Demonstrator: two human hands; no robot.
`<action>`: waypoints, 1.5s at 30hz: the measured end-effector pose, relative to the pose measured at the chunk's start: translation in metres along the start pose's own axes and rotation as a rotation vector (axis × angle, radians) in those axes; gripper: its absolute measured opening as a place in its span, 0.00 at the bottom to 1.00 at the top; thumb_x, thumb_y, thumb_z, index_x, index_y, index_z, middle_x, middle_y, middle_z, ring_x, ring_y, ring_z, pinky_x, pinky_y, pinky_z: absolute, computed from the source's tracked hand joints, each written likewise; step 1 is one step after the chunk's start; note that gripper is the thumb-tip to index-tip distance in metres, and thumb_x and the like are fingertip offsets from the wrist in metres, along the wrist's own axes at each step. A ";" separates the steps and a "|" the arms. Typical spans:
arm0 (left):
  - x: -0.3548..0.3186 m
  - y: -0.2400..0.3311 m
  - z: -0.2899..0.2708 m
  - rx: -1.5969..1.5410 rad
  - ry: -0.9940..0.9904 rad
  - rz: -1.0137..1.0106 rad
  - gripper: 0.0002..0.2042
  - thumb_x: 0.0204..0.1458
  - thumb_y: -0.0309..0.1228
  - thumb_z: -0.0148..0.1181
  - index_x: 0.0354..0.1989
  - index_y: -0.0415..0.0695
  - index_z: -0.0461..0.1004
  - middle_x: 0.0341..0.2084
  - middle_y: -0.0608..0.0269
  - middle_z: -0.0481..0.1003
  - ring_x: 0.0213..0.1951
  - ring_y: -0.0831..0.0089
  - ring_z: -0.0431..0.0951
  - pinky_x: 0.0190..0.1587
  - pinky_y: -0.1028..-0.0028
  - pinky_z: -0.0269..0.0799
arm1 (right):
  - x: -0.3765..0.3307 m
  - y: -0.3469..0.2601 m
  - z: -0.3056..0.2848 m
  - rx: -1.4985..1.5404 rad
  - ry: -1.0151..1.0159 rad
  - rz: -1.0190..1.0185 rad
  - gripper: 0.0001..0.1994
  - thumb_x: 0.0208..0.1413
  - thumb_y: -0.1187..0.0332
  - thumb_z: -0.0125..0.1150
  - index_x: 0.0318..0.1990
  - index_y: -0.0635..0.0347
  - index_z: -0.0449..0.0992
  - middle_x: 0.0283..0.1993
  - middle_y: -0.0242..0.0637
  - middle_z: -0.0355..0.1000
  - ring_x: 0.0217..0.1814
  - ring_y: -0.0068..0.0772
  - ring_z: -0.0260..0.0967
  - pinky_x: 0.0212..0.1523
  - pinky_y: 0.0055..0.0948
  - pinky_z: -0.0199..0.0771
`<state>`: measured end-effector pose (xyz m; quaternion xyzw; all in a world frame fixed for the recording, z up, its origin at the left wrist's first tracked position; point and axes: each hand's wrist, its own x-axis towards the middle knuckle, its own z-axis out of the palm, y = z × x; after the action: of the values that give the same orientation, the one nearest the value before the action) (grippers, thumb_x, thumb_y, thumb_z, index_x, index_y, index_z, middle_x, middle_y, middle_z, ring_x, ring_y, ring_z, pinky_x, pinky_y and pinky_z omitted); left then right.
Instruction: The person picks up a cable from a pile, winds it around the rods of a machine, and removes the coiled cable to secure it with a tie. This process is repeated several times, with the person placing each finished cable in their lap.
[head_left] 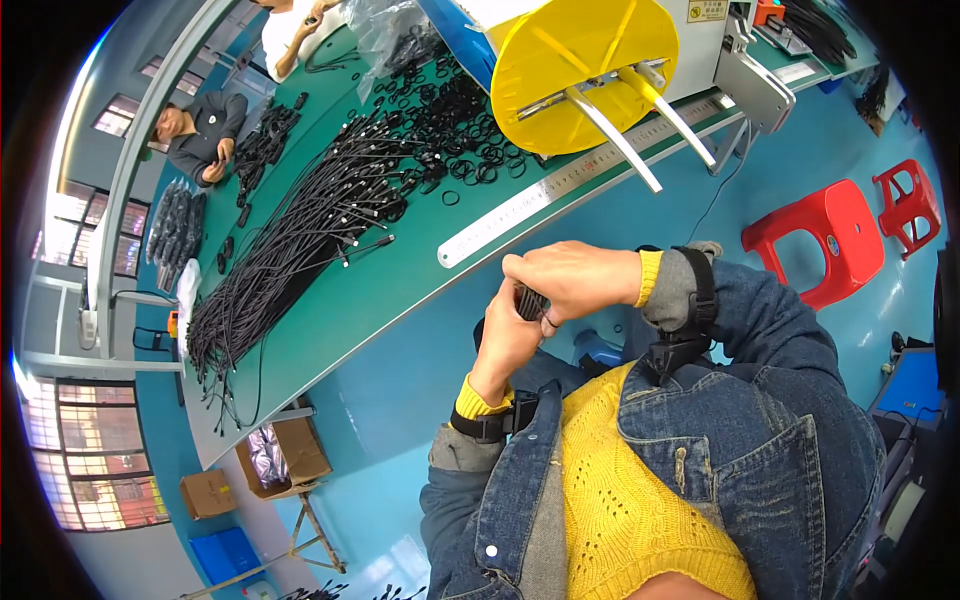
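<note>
Your two hands meet in front of your chest, just off the near edge of the green table. Your left hand comes up from below with its fingers closed around a small bundle of black cable. Your right hand comes across from the right and folds over the top of the same bundle, so both hands are clamped on it and touching each other. Only a short ribbed stretch of the bundle shows between the fingers; the rest is hidden, and how it is wound cannot be told.

You wear a denim jacket over a yellow knit, with a black strap on each wrist.

On the table, well apart from your hands: a long heap of black cables with small plugs at their ends lies lengthwise to the upper left. Beside it, further up, is a scatter of black rings. A steel ruler runs along the table's near edge. Above it stands a yellow disc with pale curved arms on a machine.

On the blue floor to the right are two red plastic stools. At the far end of the table another person leans on it. Cardboard boxes sit below the table at lower left.
</note>
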<state>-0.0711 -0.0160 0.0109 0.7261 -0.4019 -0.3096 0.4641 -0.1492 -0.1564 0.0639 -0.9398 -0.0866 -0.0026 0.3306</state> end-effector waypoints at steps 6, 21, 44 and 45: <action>0.008 -0.006 -0.005 0.021 -0.145 -0.122 0.21 0.38 0.21 0.61 0.44 0.34 0.64 0.24 0.65 0.72 0.26 0.80 0.70 0.28 0.78 0.67 | 0.004 0.001 0.002 -0.038 -0.012 -0.106 0.25 0.33 0.70 0.69 0.39 0.65 0.61 0.29 0.45 0.70 0.32 0.47 0.70 0.29 0.38 0.67; -0.016 -0.009 -0.003 -0.092 0.157 0.128 0.09 0.41 0.21 0.58 0.33 0.35 0.70 0.26 0.63 0.74 0.29 0.80 0.71 0.30 0.77 0.68 | 0.017 -0.020 0.013 -0.152 0.233 0.008 0.17 0.48 0.57 0.56 0.28 0.66 0.65 0.18 0.48 0.68 0.22 0.46 0.70 0.23 0.41 0.68; 0.106 0.006 -0.392 0.205 0.655 0.119 0.10 0.47 0.21 0.49 0.36 0.39 0.75 0.33 0.58 0.76 0.39 0.64 0.74 0.42 0.69 0.71 | -0.028 0.037 0.062 0.405 0.009 0.416 0.13 0.46 0.60 0.59 0.26 0.63 0.73 0.20 0.43 0.70 0.24 0.41 0.69 0.26 0.34 0.67; 0.107 0.001 -0.370 0.536 0.549 -0.070 0.12 0.44 0.18 0.49 0.35 0.42 0.76 0.33 0.58 0.76 0.42 0.63 0.74 0.44 0.69 0.70 | -0.034 0.039 0.063 0.406 0.011 0.429 0.13 0.46 0.60 0.59 0.26 0.63 0.73 0.20 0.43 0.70 0.24 0.41 0.69 0.26 0.34 0.67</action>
<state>0.2847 0.0476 0.1431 0.8908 -0.3044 -0.0035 0.3373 -0.1795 -0.1524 -0.0112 -0.8513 0.1172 0.0799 0.5052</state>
